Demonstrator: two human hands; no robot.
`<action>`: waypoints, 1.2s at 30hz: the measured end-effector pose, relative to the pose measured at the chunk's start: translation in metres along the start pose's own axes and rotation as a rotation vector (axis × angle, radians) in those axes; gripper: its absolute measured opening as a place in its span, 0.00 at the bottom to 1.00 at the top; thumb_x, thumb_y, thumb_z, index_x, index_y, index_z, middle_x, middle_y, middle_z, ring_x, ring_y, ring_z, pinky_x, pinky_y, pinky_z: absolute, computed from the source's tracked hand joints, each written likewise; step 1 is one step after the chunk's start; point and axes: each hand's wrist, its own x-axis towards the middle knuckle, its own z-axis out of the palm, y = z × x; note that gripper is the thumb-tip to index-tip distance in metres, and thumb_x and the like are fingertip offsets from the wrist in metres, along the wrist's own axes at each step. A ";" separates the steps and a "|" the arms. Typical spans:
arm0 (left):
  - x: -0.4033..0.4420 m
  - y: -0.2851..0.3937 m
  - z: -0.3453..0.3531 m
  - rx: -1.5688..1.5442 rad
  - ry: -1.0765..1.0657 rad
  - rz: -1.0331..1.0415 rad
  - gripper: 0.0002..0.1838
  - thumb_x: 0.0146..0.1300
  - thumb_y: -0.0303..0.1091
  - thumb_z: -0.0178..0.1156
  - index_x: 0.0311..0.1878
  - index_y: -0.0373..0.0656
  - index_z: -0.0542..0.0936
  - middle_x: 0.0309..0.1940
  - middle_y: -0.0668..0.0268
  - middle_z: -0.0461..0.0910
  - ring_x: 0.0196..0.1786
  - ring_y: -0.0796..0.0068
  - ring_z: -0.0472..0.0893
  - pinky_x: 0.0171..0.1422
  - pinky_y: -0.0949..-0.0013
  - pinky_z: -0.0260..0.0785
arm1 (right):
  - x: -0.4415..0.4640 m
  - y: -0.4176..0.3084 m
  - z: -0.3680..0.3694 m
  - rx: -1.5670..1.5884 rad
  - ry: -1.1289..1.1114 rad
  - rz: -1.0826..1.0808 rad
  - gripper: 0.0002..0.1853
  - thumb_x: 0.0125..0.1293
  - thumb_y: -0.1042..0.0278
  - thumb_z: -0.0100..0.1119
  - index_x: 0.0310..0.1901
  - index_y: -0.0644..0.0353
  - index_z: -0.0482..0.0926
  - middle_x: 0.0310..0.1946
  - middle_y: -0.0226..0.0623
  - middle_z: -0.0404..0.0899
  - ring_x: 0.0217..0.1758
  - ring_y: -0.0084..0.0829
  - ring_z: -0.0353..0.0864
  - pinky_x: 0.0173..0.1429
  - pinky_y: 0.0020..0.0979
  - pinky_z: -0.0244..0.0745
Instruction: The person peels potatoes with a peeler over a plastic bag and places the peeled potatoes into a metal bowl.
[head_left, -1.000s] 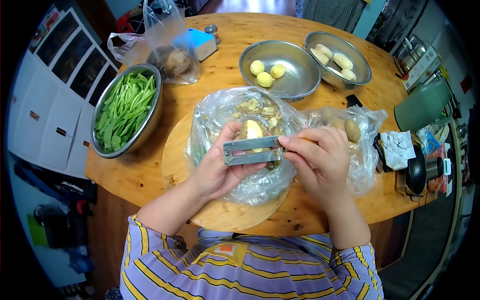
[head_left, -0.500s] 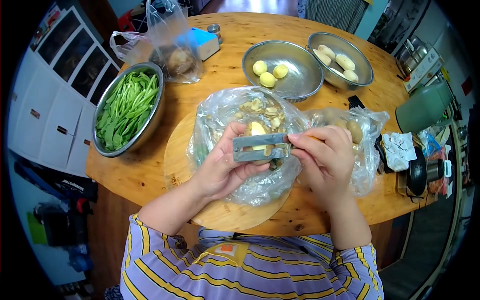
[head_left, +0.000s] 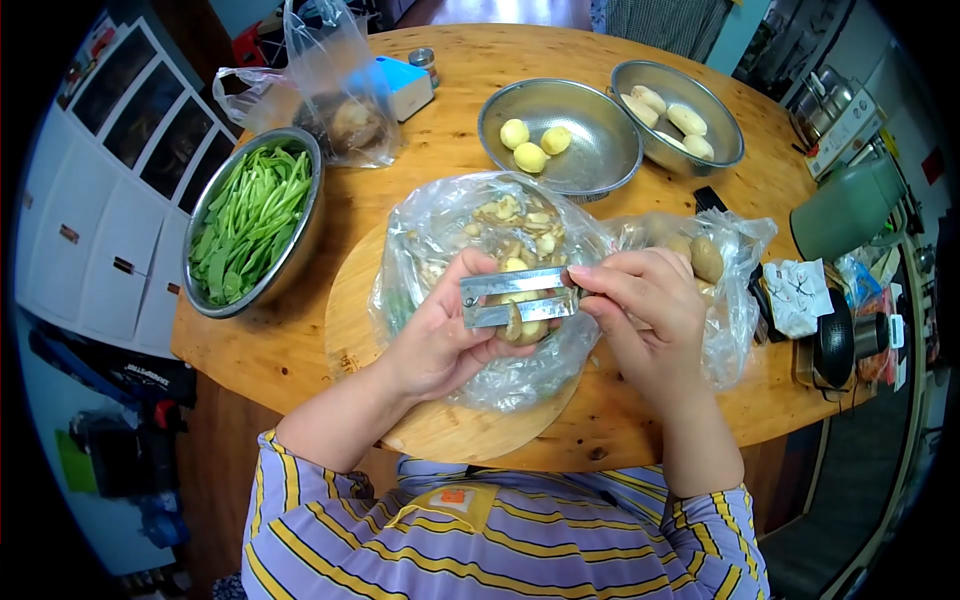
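Potato (head_left: 528, 332) lies between left fingers (head_left: 487, 350) and peeler (head_left: 517, 297).

My left hand (head_left: 440, 325) is half curled, palm turned up and inward, thumb above and fingers below, its forearm slanting in from the lower left; my right hand (head_left: 640, 300) pinches with thumb and forefinger, knuckles up, wrist bent inward, that forearm rising more steeply, both elbows bent and sleeves near them
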 end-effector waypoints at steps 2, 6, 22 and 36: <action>0.001 0.000 -0.005 0.012 -0.075 0.010 0.30 0.66 0.38 0.71 0.63 0.56 0.62 0.66 0.47 0.74 0.66 0.47 0.79 0.60 0.58 0.84 | 0.000 0.001 0.000 0.002 -0.001 0.012 0.12 0.60 0.67 0.73 0.47 0.49 0.91 0.36 0.29 0.86 0.41 0.34 0.82 0.48 0.34 0.69; -0.001 0.004 -0.007 0.052 -0.159 -0.029 0.31 0.66 0.40 0.72 0.64 0.56 0.63 0.66 0.46 0.75 0.66 0.48 0.79 0.62 0.56 0.82 | -0.001 0.022 0.005 0.035 0.000 0.108 0.11 0.62 0.67 0.71 0.47 0.51 0.91 0.37 0.32 0.87 0.41 0.37 0.83 0.49 0.35 0.71; 0.002 -0.007 0.005 0.331 0.118 0.302 0.29 0.68 0.31 0.68 0.64 0.53 0.60 0.65 0.57 0.72 0.70 0.61 0.76 0.70 0.56 0.75 | -0.005 -0.010 -0.001 0.579 -0.206 0.649 0.14 0.79 0.63 0.57 0.56 0.62 0.85 0.33 0.27 0.81 0.36 0.18 0.77 0.42 0.22 0.74; 0.003 0.003 0.010 0.160 0.060 0.150 0.29 0.70 0.33 0.65 0.66 0.54 0.58 0.65 0.54 0.74 0.67 0.55 0.79 0.65 0.58 0.81 | -0.007 0.012 0.009 0.305 -0.006 0.377 0.12 0.71 0.64 0.66 0.54 0.51 0.88 0.33 0.28 0.83 0.34 0.24 0.79 0.39 0.28 0.69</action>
